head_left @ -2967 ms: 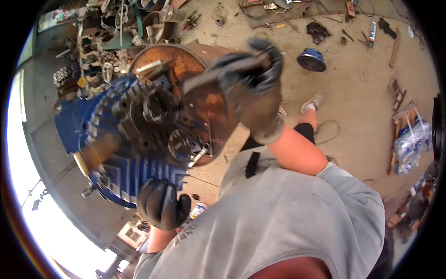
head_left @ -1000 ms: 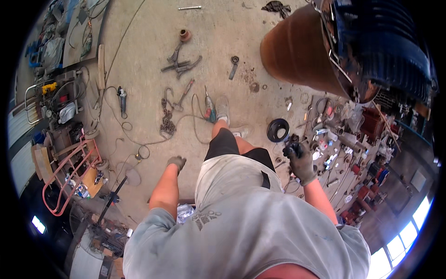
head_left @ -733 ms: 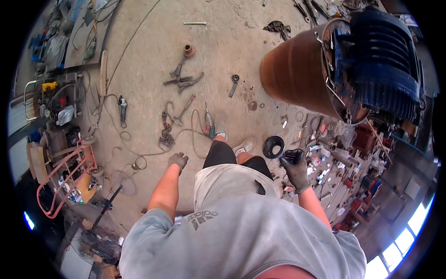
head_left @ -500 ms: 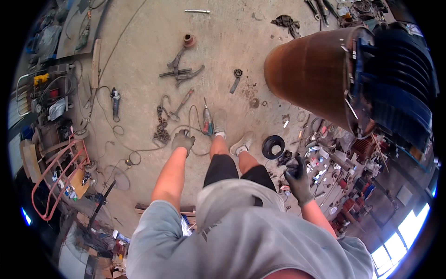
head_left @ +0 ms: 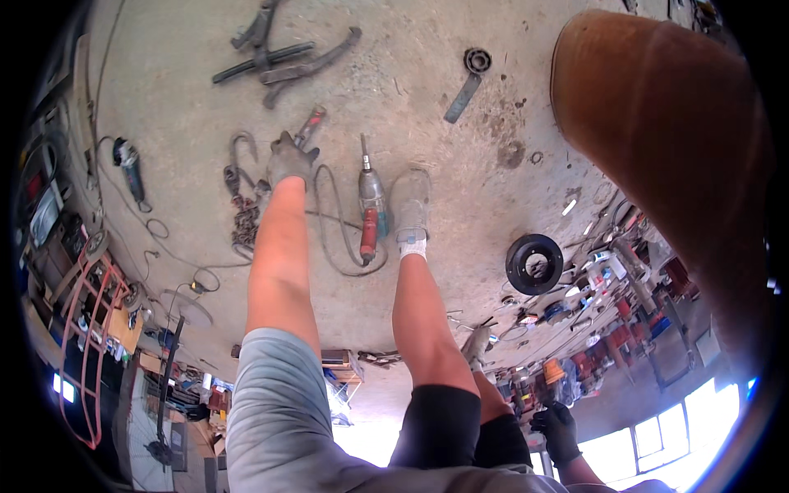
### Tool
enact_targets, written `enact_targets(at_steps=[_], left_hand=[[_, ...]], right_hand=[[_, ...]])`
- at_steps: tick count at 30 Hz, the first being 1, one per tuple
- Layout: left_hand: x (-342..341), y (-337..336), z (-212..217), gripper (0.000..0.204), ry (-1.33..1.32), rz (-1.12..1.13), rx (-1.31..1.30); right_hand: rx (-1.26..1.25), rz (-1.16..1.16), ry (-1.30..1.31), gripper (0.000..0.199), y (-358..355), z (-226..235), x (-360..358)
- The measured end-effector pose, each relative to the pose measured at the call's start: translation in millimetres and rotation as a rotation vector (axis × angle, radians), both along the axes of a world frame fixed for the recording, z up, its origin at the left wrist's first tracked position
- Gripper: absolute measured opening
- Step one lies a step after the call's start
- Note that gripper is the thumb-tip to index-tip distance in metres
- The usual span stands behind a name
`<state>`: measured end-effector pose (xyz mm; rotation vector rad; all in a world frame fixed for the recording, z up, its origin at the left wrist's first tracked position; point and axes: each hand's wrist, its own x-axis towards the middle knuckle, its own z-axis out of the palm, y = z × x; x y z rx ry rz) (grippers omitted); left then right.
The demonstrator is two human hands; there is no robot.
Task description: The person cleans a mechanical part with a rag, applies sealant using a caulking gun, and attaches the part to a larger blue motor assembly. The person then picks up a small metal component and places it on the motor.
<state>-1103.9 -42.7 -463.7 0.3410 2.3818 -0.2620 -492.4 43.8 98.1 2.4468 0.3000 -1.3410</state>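
Note:
My left hand (head_left: 289, 158), in a grey work glove, is down at the floor with its fingers closed around a hammer (head_left: 312, 122). The worn, partly red handle sticks out past the fingers; the palm hides the head. Beside that hand lie a rusty chain with a hook (head_left: 245, 220) and a corded power tool (head_left: 371, 205) with a long thin bit and a red grip. My right hand (head_left: 560, 434), in a dark glove, is held out low at the right behind my legs. Its fingers are bent but apart, and I see nothing in them.
A gear puller (head_left: 283, 70) lies ahead, and a bearing ring (head_left: 477, 61) touches a flat metal strip. To the right are a large rusty drum (head_left: 649, 99) and a black ring-shaped disc (head_left: 534, 264). An angle grinder (head_left: 130, 168) and a red hand truck (head_left: 86, 329) are at left.
My left hand has reached forward and closed on the hammer. I have bent lower, so the floor things look larger. My right hand has swung back, and one foot has shifted backward.

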Motion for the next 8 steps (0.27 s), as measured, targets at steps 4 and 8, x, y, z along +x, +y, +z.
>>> enact_targets(at_steps=[4,8], left_hand=[[9,12,-70,0.071,-0.062,0.066,0.067],[16,-1,-99,0.073,-0.145,-0.004,-0.038]], right_hand=[[0.002,0.044,0.039,0.028,-6,-32,-8],[0.012,0.006,0.027,0.032,-4,-35,-17]])
